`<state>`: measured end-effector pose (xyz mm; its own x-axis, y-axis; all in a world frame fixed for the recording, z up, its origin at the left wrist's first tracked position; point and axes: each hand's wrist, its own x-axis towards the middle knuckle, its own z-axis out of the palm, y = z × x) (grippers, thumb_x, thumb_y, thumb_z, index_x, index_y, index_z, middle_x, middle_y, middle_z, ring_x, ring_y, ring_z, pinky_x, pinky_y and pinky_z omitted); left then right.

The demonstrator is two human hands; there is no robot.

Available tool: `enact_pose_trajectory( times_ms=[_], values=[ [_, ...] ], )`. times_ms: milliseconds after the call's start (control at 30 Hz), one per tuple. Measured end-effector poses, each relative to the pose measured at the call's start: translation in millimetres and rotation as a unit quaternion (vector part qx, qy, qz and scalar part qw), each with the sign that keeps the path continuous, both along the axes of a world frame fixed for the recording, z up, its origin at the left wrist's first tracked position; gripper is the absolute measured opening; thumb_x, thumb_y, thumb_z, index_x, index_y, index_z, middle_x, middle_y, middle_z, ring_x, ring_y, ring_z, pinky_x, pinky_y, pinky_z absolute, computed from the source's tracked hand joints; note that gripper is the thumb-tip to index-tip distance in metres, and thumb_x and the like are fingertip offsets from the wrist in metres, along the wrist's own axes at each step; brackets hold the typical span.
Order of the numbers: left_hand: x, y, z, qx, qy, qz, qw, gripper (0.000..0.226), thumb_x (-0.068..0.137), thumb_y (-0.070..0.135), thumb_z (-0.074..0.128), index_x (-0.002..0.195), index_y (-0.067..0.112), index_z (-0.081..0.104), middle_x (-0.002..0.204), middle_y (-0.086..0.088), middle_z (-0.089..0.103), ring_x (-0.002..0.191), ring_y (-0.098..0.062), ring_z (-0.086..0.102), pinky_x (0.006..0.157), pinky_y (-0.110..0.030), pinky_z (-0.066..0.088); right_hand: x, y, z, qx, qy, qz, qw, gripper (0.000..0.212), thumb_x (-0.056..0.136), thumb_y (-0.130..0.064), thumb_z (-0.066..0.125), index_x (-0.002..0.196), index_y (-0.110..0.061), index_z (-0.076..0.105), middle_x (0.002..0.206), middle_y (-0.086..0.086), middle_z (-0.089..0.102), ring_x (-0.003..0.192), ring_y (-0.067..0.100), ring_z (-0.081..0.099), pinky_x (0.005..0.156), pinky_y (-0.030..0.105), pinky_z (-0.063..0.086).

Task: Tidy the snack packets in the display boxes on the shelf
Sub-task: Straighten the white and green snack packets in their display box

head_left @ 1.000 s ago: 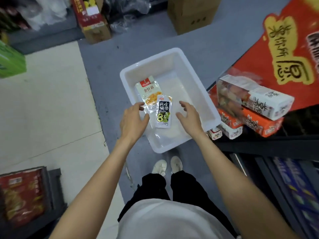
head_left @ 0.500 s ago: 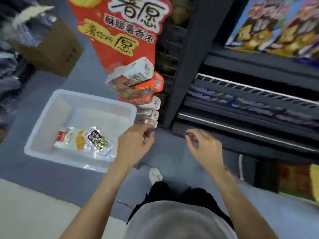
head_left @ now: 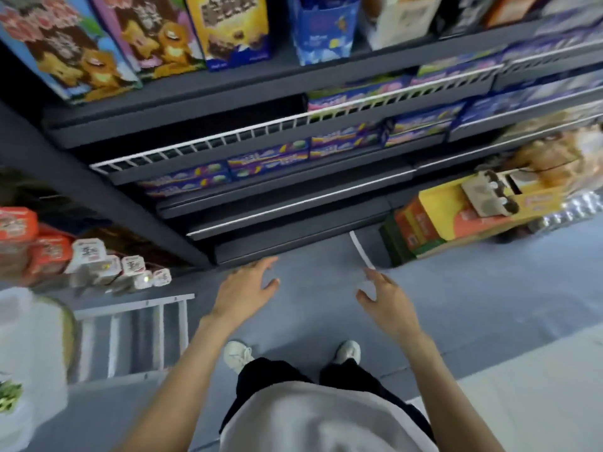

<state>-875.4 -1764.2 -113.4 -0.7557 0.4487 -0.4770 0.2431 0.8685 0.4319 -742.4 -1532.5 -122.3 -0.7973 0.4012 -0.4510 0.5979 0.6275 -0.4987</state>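
My left hand and my right hand hang open over the grey floor, both holding nothing, fingers spread. They are just in front of the bottom edge of a dark shelf unit. Purple and blue snack boxes lie in rows behind a white wire rail. Taller cartoon snack boxes stand on the shelf above. The white tub sits at the far left edge, blurred, with a green-printed packet showing in it.
Orange and white wrapped packs are stacked at the left by the shelf post. A white rack lies on the floor beside the tub. A yellow-orange carton sits on the floor at the right. My feet stand below the hands.
The view has swung right and up, from the tub with two packets to the shelf front. Both hands left the tub empty and now hover before the lowest shelf.
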Motion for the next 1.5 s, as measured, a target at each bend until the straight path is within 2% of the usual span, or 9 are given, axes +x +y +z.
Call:
enact_pose_trajectory(
  times_ms=[200, 533, 733, 833, 900, 1000, 1200, 1367, 1500],
  values=[
    [7.5, 137.7, 25.6, 0.065, 0.035, 0.077, 0.994, 0.027, 0.091, 0.034, 0.057, 0.117, 0.036, 0.061, 0.100, 0.021, 0.068, 0.099, -0.004, 0.064, 0.089, -0.030, 0.049, 28.9, 134.9, 20.6, 0.032, 0.002, -0.039, 0.999, 0.031, 0.096, -0.027, 0.055, 0.126, -0.020, 0.056, 0.117, 0.002, 0.065, 0.100, 0.027, 0.063, 0.079, 0.040, 0.052],
    [-38.2, 281.5, 95.1, 0.186, 0.190, 0.000, 0.964, 0.027, 0.093, 0.032, 0.056, 0.120, 0.035, 0.060, 0.103, 0.022, 0.066, 0.101, -0.004, 0.061, 0.083, -0.034, 0.051, -33.7, 272.4, 55.3, 0.112, 0.052, 0.049, 0.991, 0.029, 0.092, -0.034, 0.056, 0.119, -0.028, 0.061, 0.101, -0.002, 0.072, 0.094, 0.024, 0.067, 0.074, 0.032, 0.050],
    [-97.0, 334.1, 123.9, 0.276, 0.263, 0.011, 0.924, 0.025, 0.094, 0.030, 0.055, 0.118, 0.029, 0.062, 0.107, 0.017, 0.067, 0.102, -0.006, 0.062, 0.087, -0.040, 0.052, -93.9, 328.2, 90.5, 0.121, 0.155, 0.079, 0.977, 0.026, 0.090, -0.029, 0.060, 0.116, -0.026, 0.063, 0.098, -0.009, 0.072, 0.094, 0.020, 0.067, 0.076, 0.037, 0.054],
    [-117.0, 355.9, 141.4, 0.321, 0.308, 0.033, 0.895, 0.024, 0.094, 0.022, 0.058, 0.117, 0.024, 0.063, 0.107, 0.013, 0.067, 0.100, -0.003, 0.061, 0.091, -0.031, 0.050, -122.4, 352.5, 117.3, 0.093, 0.244, 0.093, 0.961, 0.022, 0.089, -0.023, 0.064, 0.110, -0.024, 0.067, 0.090, -0.009, 0.072, 0.084, 0.015, 0.068, 0.073, 0.039, 0.056],
    [-127.0, 369.7, 152.1, 0.343, 0.322, 0.059, 0.880, 0.025, 0.093, 0.019, 0.059, 0.117, 0.021, 0.063, 0.108, 0.010, 0.066, 0.099, -0.001, 0.060, 0.088, -0.022, 0.048, -142.0, 367.7, 136.2, 0.060, 0.315, 0.107, 0.941, 0.021, 0.089, -0.018, 0.065, 0.110, -0.019, 0.068, 0.089, -0.010, 0.071, 0.080, 0.003, 0.067, 0.075, 0.029, 0.057],
    [-138.2, 387.0, 167.2, 0.347, 0.346, 0.082, 0.868, 0.023, 0.091, 0.017, 0.062, 0.114, 0.018, 0.062, 0.105, 0.007, 0.062, 0.093, 0.004, 0.056, 0.081, -0.009, 0.041, -170.7, 385.9, 162.9, 0.017, 0.395, 0.122, 0.911, 0.026, 0.090, -0.009, 0.064, 0.116, -0.015, 0.066, 0.095, -0.008, 0.069, 0.087, -0.003, 0.064, 0.075, 0.008, 0.049],
    [-159.2, 409.2, 187.7, 0.345, 0.324, 0.123, 0.872, 0.029, 0.088, 0.022, 0.067, 0.113, 0.016, 0.054, 0.111, 0.006, 0.058, 0.100, -0.004, 0.056, 0.090, -0.026, 0.048, -220.1, 403.9, 175.4, -0.032, 0.483, 0.120, 0.867, 0.026, 0.094, -0.009, 0.059, 0.120, -0.010, 0.062, 0.106, 0.001, 0.067, 0.095, 0.002, 0.062, 0.080, 0.016, 0.052],
    [-162.8, 418.6, 201.5, 0.315, 0.341, 0.078, 0.882, 0.041, 0.091, 0.040, 0.055, 0.129, 0.026, 0.050, 0.125, 0.011, 0.054, 0.117, -0.004, 0.050, 0.100, -0.030, 0.043, -267.0, 428.5, 221.8, 0.090, 0.559, 0.241, 0.788, 0.019, 0.095, -0.013, 0.057, 0.110, -0.009, 0.069, 0.100, 0.004, 0.069, 0.091, 0.012, 0.062, 0.080, 0.021, 0.049],
    [-172.6, 426.9, 199.8, 0.192, 0.418, -0.014, 0.888, 0.042, 0.092, 0.040, 0.052, 0.129, 0.022, 0.055, 0.127, 0.006, 0.058, 0.115, -0.015, 0.056, 0.088, -0.038, 0.051, -322.5, 429.7, 259.3, 0.194, 0.453, 0.407, 0.769, 0.027, 0.091, -0.032, 0.060, 0.111, -0.017, 0.070, 0.098, 0.005, 0.071, 0.099, 0.025, 0.061, 0.079, 0.041, 0.051]
  ],
)
